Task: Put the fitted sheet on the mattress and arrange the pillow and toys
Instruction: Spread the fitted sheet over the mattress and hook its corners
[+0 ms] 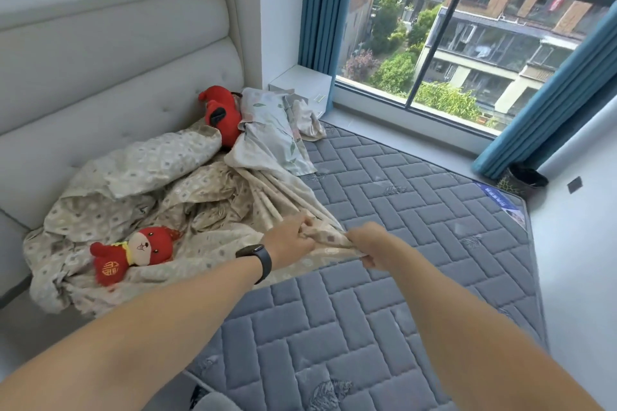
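Head view: your left hand point(291, 240) and right hand point(369, 245) both grip one bunched edge of the sheet point(187, 187), close together. It lies crumpled by the headboard point(117, 70); most of the mattress point(417, 243) is bare. Nothing is fitted yet, I judge: you still have every corner to do, then the pillow point(273, 130) and both toys point(133, 252), point(222, 113), which sit in the heap.

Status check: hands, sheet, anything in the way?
Left hand and right hand both grip the sheet edge. Sheet bunched at headboard end, mattress mostly bare. Red toy lies on the sheet.
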Tool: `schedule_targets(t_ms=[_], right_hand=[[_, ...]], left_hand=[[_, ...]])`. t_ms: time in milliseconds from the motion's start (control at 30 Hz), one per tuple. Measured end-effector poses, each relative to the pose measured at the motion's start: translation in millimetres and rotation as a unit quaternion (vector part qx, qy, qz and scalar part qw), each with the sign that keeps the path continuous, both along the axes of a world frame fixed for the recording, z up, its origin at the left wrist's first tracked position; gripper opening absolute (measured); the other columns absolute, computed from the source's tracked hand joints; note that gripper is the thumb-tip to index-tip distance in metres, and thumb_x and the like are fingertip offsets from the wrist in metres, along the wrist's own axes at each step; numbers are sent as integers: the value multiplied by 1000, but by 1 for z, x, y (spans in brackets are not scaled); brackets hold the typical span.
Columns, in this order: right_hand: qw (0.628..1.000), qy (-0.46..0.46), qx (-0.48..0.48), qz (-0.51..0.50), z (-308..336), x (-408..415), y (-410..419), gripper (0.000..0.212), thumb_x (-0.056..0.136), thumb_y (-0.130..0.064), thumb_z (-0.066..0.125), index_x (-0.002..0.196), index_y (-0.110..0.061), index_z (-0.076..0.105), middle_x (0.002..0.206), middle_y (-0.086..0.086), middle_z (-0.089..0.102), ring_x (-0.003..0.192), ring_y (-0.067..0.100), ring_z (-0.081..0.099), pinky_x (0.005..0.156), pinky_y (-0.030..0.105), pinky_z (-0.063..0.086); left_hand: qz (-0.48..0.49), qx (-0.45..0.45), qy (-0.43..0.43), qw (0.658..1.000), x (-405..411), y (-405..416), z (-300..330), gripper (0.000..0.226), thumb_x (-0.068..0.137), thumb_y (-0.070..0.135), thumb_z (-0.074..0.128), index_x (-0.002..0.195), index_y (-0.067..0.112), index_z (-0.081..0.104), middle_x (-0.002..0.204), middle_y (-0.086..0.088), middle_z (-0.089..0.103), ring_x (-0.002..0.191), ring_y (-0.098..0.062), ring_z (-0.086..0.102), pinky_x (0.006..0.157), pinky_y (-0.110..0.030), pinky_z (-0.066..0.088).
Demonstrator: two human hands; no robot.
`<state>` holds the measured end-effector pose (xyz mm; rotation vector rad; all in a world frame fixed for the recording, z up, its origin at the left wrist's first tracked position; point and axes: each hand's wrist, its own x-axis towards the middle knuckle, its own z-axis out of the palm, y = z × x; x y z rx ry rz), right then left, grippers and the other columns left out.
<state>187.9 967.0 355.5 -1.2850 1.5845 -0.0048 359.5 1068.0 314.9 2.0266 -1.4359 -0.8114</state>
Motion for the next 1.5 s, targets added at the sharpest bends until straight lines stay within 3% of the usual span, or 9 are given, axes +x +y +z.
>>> schedule_targets(t_ms=[267,400,467,600,800,1033,1300,1400,1500], right_hand=[[967,-250,35,-34,40,-122,36,15,92,-20,52,86,-10,62,63,7,61,55,21,55,57,31,43],[933,-341,73,-85,43,-154,64,14,93,-18,52,91,-8,62,74,10,65,58,21,61,57,30,51],[920,-365,67,-126,39,-174,72,14,96,-18,52,93,-9,62,73,8,67,55,18,63,55,29,50],[916,-358,56,-171,23,-207,88,12,93,-19,56,94,-9,62,79,10,62,59,18,56,55,30,46],[928,-319,60,-182,7,-220,121,8,92,-16,59,87,-10,60,50,0,52,46,12,44,61,29,44],[916,-372,95,-113,13,-235,133,13,94,-17,59,102,-7,65,99,11,71,90,23,66,76,37,56],[927,-355,103,-65,9,-346,139,12,96,-12,57,103,-4,61,97,14,67,86,26,65,67,37,56],[935,-333,113,-44,-5,-396,132,16,99,-13,56,107,0,62,106,18,69,93,27,68,79,38,59],[944,-308,117,20,-17,-423,132,23,101,-18,55,113,0,65,107,17,72,100,27,69,87,39,58]], left_hand=[[-44,14,-73,996,-157,33,-15,70,69,54,64,128,23,42,114,4,40,106,-20,41,87,-39,41],[88,7,-253,963,-183,40,-3,16,88,34,55,95,26,42,107,0,49,104,-27,46,78,-38,36],[119,16,-282,952,-172,58,0,12,89,20,50,86,26,40,99,0,53,97,-27,54,74,-37,37],[136,37,-246,959,-156,108,-21,16,85,6,46,83,22,45,88,-3,58,80,-27,56,69,-36,47],[141,50,-202,968,-191,161,-34,20,87,-1,49,80,18,44,69,-1,50,60,-22,47,47,-29,25],[171,37,-168,970,-216,211,-13,21,87,10,57,71,20,48,68,-6,53,67,-30,54,54,-33,36],[153,104,-189,965,-330,198,2,27,78,3,48,65,19,30,63,-4,36,56,-22,31,55,-31,20],[122,95,-181,971,-388,188,2,36,86,4,46,63,19,23,59,0,24,54,-19,22,54,-32,15],[115,62,-117,985,-436,173,-1,28,88,26,52,65,22,37,61,4,42,57,-18,40,55,-33,31]])
